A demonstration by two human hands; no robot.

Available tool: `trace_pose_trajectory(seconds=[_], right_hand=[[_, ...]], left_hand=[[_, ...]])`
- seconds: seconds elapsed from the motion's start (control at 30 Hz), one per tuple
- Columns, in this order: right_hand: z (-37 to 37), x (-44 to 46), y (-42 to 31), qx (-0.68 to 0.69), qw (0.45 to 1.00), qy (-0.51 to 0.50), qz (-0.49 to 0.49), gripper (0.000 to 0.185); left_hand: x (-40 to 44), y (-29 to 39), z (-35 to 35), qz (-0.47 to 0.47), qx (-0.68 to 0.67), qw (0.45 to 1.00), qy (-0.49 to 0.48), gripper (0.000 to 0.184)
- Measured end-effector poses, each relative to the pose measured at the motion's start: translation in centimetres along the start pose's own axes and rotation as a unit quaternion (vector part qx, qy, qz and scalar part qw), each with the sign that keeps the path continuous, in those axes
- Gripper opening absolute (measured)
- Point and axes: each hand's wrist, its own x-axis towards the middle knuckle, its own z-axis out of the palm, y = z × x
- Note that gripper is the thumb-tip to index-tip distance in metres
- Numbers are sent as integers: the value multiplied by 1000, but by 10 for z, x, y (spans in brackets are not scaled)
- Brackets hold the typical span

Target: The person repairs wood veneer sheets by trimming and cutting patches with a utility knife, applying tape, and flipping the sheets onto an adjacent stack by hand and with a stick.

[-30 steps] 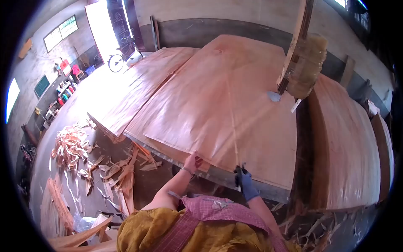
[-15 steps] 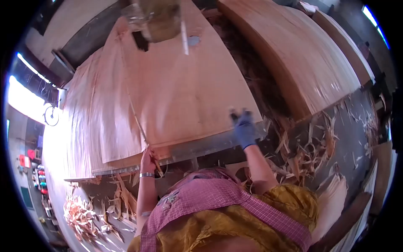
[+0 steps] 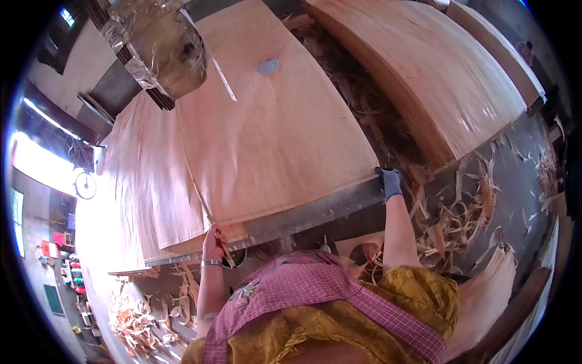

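Near the front edge of the large wood veneer sheet (image 3: 273,139), my left hand (image 3: 213,242) is closed round the near end of a long thin stick (image 3: 195,185). The stick runs away from me across the sheet. My right hand (image 3: 389,182), in a blue and dark glove, is at the sheet's front right corner. Its fingers look bent over the corner, partly hidden by the glove's back. A grey board edge (image 3: 315,212) shows below the sheet's front edge.
A plastic-wrapped bundle on a post (image 3: 159,48) hangs over the far left. Another veneer stack (image 3: 424,73) stands at the right, past a dark gap. Veneer scraps (image 3: 130,321) litter the floor at left, with more shavings (image 3: 464,212) at right. A bicycle (image 3: 85,184) stands far left.
The view has turned to the right. My left hand has taken hold of the stick, which my right hand was at earlier. My right hand has let go and moved right to the sheet's corner.
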Motion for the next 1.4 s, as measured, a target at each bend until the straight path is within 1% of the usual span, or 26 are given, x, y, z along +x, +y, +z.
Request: trace_pose_trajectory(seconds=[0.07,0.17,0.27,0.37,0.43,0.47,0.57,0.6,0.7,0.73,0.8,0.83,0.9,0.93,1.03,1.07,1.1,1.13,1.17,1.2,1.23,1.27,1.3,1.37,1.4], right_hand=[[7,10,9,-24,994,75,-70,27],[-10,-27,-36,67,997,-38,20,21],[-3,1,-11,42,994,12,-98,16],[-2,4,-7,34,995,18,-96,14],[-2,-17,-27,1,995,31,-94,12],[-5,-27,-35,-16,995,39,-90,12],[-7,-34,-49,-24,994,29,-99,10],[-10,-28,-47,-23,996,15,-85,11],[-17,0,-30,-122,969,129,-172,15],[-24,7,-26,-158,967,124,-159,17],[-37,13,-27,-227,958,117,-134,21],[-39,15,-24,-216,961,114,-130,22],[-43,24,-4,-195,967,110,-122,24],[-44,33,8,-239,955,128,-120,29],[-42,12,-3,-274,937,179,-125,34],[-46,9,-1,-293,931,181,-118,40],[-51,4,2,-322,921,185,-119,42],[-56,-3,8,-350,910,190,-118,44],[-62,-12,13,-377,898,196,-114,47],[-73,-22,18,-398,905,129,-70,54],[-79,-30,32,-418,890,152,-102,53],[-84,-45,57,-438,873,174,-128,52],[-88,-61,66,-455,854,200,-155,51],[-99,-102,79,-485,857,159,-77,43],[-108,-110,109,-485,861,128,-85,40]], left_hand=[[0,-2,0,-4,21,1000,17,26],[-5,-2,7,-9,31,999,36,29],[-3,-10,8,0,36,998,46,29],[-14,-14,20,24,60,996,62,28],[-17,-14,24,38,86,993,71,27],[-16,-10,23,25,89,992,90,27],[-28,5,25,14,76,995,68,28],[-34,8,29,7,41,997,60,28],[-43,11,37,36,55,996,53,27],[-42,10,31,12,83,995,48,27],[-39,-4,31,-1,64,996,65,27],[-38,-13,32,-8,55,996,72,27],[-31,-29,31,-20,92,991,96,27],[-23,-37,31,-24,102,989,105,27],[3,-56,18,-46,110,986,120,27],[2,-60,20,-48,116,983,131,28],[9,-65,15,-50,123,981,142,29],[13,-64,4,-55,116,987,93,33],[8,-61,9,-36,154,979,128,34],[-5,-58,13,-18,192,968,162,35],[-17,-57,21,-1,230,953,195,37],[-21,-58,22,47,250,951,178,39],[-2,-63,10,119,305,923,203,39],[37,-76,-7,266,389,848,243,38],[42,-69,0,261,345,875,218,37]])
